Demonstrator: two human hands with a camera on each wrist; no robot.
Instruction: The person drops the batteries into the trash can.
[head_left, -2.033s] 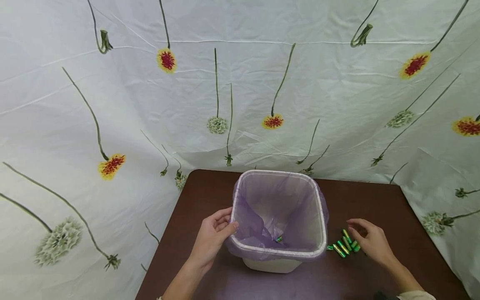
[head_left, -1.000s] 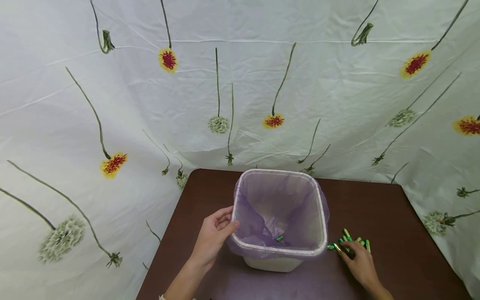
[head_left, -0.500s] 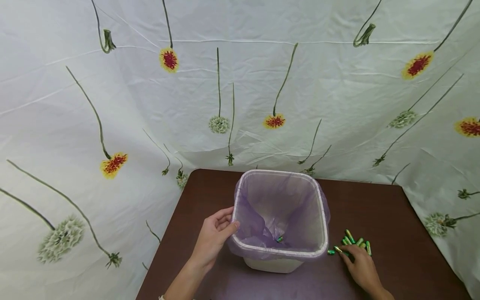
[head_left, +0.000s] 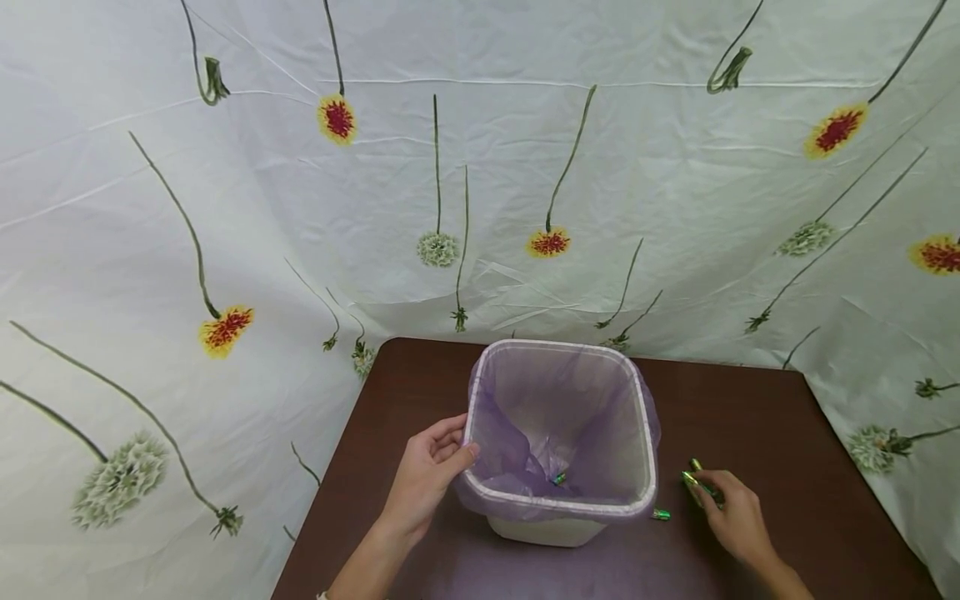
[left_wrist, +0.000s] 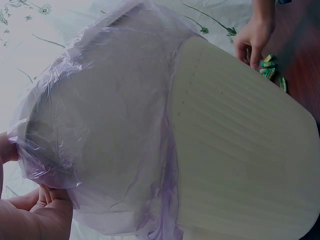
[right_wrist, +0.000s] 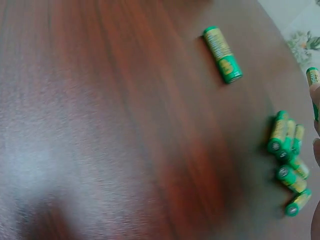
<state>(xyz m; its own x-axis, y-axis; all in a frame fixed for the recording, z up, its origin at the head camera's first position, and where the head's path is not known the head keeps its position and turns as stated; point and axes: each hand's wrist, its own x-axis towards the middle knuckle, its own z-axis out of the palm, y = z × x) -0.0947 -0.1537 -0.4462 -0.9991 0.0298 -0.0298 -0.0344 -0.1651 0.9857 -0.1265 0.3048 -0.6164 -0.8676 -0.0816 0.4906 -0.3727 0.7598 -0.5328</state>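
A white bin lined with a thin purple bag stands on the table. My left hand grips its left rim through the bag, thumb on the inner side and fingers outside. My right hand, to the right of the bin, pinches a green and gold battery between thumb and fingers. Several more batteries lie in a loose heap under that hand, mostly hidden by it in the head view. One lone battery lies near the bin's front right corner. Inside the bin, a battery shows on the bag.
The dark brown wooden table has a rounded back left corner. Behind and beside it hangs a white cloth printed with flowers.
My right hand came down onto the batteries, then shifted slightly right with one pinched in its fingers. The lone battery by the bin has moved a little toward me. My left hand stays put.
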